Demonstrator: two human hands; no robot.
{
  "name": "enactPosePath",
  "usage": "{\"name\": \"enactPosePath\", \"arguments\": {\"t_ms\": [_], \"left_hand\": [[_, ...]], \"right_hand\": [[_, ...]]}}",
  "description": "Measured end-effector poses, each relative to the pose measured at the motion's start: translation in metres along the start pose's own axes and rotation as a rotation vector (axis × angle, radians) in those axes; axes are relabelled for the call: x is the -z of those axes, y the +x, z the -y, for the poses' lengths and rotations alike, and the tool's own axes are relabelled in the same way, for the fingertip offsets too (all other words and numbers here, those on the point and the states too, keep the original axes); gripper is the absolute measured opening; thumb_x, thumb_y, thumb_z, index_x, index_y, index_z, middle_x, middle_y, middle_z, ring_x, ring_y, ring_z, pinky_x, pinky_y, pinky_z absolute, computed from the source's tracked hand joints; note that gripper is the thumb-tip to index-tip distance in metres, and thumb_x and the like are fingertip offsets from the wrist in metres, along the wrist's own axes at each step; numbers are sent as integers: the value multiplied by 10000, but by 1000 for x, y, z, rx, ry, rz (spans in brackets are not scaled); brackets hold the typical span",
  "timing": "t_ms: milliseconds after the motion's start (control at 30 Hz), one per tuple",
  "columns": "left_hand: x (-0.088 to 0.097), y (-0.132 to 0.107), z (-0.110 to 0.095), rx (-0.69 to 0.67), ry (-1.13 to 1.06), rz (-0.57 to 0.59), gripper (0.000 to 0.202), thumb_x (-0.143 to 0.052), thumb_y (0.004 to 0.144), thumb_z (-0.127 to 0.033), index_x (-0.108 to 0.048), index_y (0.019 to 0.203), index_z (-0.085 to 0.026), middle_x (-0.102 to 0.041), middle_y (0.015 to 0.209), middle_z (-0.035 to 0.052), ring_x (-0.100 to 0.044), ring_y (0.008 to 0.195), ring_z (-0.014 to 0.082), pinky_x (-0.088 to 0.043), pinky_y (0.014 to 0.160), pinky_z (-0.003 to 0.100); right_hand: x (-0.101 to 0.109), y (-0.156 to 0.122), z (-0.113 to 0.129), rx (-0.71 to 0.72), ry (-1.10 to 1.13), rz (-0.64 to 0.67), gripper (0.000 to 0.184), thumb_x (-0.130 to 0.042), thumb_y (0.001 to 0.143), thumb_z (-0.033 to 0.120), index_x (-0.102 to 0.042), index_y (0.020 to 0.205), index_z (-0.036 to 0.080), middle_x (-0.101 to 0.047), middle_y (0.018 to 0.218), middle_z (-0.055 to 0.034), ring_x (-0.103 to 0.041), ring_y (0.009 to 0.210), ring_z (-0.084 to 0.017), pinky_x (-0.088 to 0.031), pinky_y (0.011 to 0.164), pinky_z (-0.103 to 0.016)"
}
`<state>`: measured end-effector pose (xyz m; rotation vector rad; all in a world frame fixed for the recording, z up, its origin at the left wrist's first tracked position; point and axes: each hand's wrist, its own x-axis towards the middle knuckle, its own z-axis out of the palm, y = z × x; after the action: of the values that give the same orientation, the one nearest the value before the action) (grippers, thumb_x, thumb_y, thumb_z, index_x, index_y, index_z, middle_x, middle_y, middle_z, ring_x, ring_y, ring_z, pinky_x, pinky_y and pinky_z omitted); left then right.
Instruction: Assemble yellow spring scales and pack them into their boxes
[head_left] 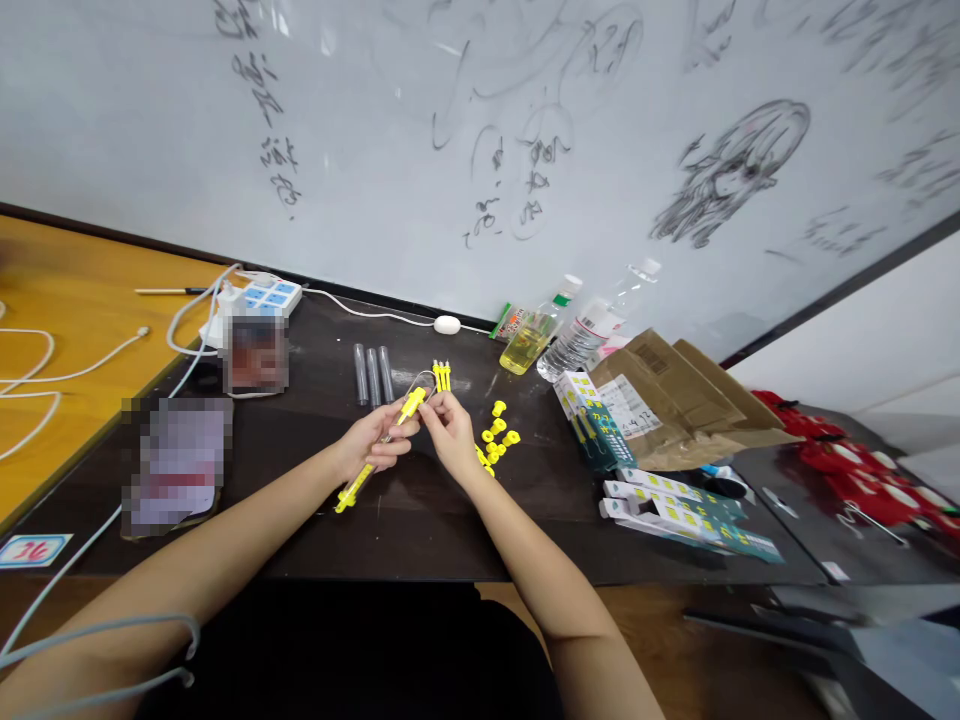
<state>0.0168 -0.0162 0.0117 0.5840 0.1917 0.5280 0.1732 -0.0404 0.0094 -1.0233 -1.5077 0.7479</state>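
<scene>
My left hand (pixel 381 438) is closed around a slim yellow stick-like piece (pixel 358 484), apparently a spring scale part with graduation marks, which lies slanted across the palm. A thin wire loop (pixel 426 377) curves above its wider upper end. The fingertips of my right hand (pixel 450 432) are pinched together at that upper end; what exactly they grip is too small to make out. Just beyond the hands are several thin yellow rods (pixel 442 376) with pale tips. Three clear tubes (pixel 373 376) lie side by side to their left. Several yellow caps (pixel 496 436) are scattered beside my right hand.
A bottle of yellow liquid (pixel 527 343) and a clear water bottle (pixel 576 342) stand by the whiteboard (pixel 375 180). At right are printed boxes (pixel 675 508) and a torn cardboard package (pixel 667 400). Blurred-out devices, a power strip (pixel 271 297) and white cables occupy the left.
</scene>
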Motion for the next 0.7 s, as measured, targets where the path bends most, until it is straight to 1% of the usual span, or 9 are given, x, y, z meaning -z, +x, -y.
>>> {"name": "enactPosePath", "arguments": {"t_ms": [100, 167, 267, 333, 367, 433, 567, 633, 700], "left_hand": [[-3, 0, 1, -35, 113, -33, 366, -431, 929, -327, -435, 1291, -271, -364, 593, -81, -257, 307, 18, -183, 237, 88], [-5, 0, 1, -80, 232, -64, 414, -443, 920, -342, -392, 1328, -288, -395, 592, -84, -285, 302, 20, -200, 241, 92], [-5, 1, 1, -212, 475, -146, 496, -479, 901, -351, -339, 1371, -283, -495, 631, -71, -382, 316, 30, -294, 269, 116], [-3, 1, 1, -285, 635, -200, 543, -520, 882, -341, -327, 1383, -263, -551, 664, -56, -445, 335, 37, -356, 304, 133], [-1, 2, 2, -307, 702, -219, 562, -539, 872, -339, -325, 1385, -252, -566, 670, -53, -464, 339, 39, -373, 317, 138], [3, 4, 4, -327, 804, -240, 591, -572, 854, -344, -329, 1381, -232, -576, 668, -53, -483, 341, 42, -387, 329, 142], [9, 7, 7, -347, 882, -256, 630, -609, 829, -374, -335, 1371, -207, -573, 661, -57, -491, 341, 49, -393, 328, 152], [11, 7, 7, -359, 886, -263, 649, -617, 823, -377, -321, 1374, -202, -583, 669, -51, -494, 341, 51, -391, 330, 155], [12, 7, 7, -363, 886, -261, 667, -623, 821, -373, -302, 1381, -205, -598, 682, -43, -502, 347, 53, -391, 338, 154]], "right_hand": [[2, 0, -1, 7, -34, 8, 233, -542, 861, 379, -453, 729, 209, -515, 651, 44, -476, 580, -95, -384, 577, -230], [5, 1, -2, 5, -24, 27, 216, -537, 866, 385, -466, 760, 212, -530, 687, 39, -510, 620, -101, -410, 611, -234], [11, 4, -6, -46, 82, -5, 206, -517, 873, 428, -488, 888, 224, -569, 735, 32, -564, 655, -113, -459, 655, -254], [13, 6, -8, -101, 178, -41, 258, -510, 866, 472, -485, 961, 233, -581, 731, 33, -571, 625, -114, -479, 631, -259], [13, 7, -9, -123, 219, -46, 283, -512, 858, 492, -486, 975, 236, -580, 720, 36, -567, 606, -112, -482, 611, -256], [13, 7, -10, -144, 272, -13, 309, -528, 841, 509, -491, 981, 237, -573, 709, 40, -562, 593, -108, -485, 590, -249], [10, 6, -12, -133, 265, 92, 313, -614, 799, 447, -497, 1005, 243, -574, 734, 44, -566, 635, -108, -490, 614, -243], [10, 7, -13, -132, 228, 111, 333, -653, 775, 410, -517, 1027, 241, -591, 781, 33, -569, 670, -111, -485, 628, -240], [10, 8, -14, -136, 195, 138, 315, -654, 773, 406, -563, 1016, 227, -603, 801, 22, -564, 674, -112, -478, 634, -242]]}}
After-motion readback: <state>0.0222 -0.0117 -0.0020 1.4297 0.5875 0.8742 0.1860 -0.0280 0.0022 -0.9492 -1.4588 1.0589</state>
